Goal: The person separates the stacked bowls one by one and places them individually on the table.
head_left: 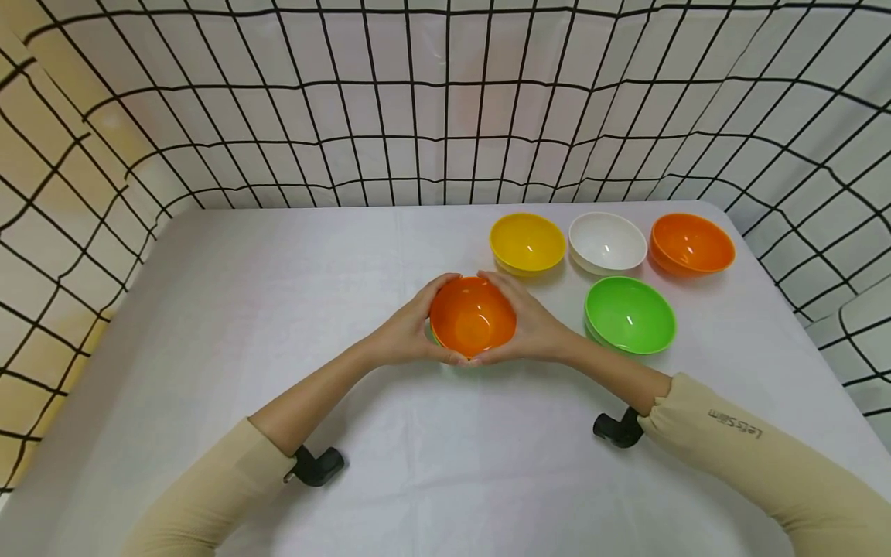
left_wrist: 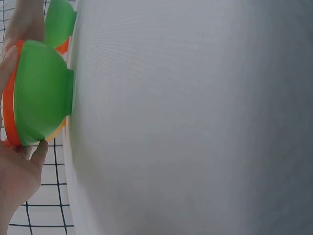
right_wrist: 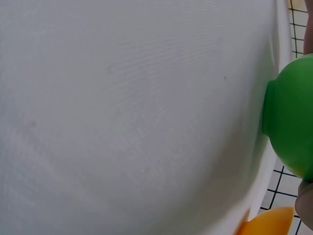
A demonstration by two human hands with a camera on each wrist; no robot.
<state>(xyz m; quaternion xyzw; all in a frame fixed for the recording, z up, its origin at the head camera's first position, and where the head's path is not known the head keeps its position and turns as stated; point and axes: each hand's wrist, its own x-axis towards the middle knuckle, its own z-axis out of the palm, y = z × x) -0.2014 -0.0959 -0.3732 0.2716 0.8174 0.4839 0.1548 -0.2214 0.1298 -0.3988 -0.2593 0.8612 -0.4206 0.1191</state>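
Note:
An orange bowl [head_left: 472,313] sits nested inside a green bowl [left_wrist: 41,93], its orange rim showing just above the green one in the left wrist view. My left hand [head_left: 409,329] curves round the left side of this pair, while my right hand [head_left: 534,325] curves round the right side. Both thumbs meet near the front rim, with the fingers reaching round the back. Seen from the right wrist, the green bowl's foot is close over the white tabletop. From the head view the orange bowl hides nearly all of the green one.
Right of my hands, a yellow bowl [head_left: 527,244], a white bowl [head_left: 608,243] and another orange bowl [head_left: 692,244] stand in a back row. Another green bowl [head_left: 629,315] is in front of them, near my right forearm. Black grid mesh [head_left: 445,139] borders the white-covered table [head_left: 278,294].

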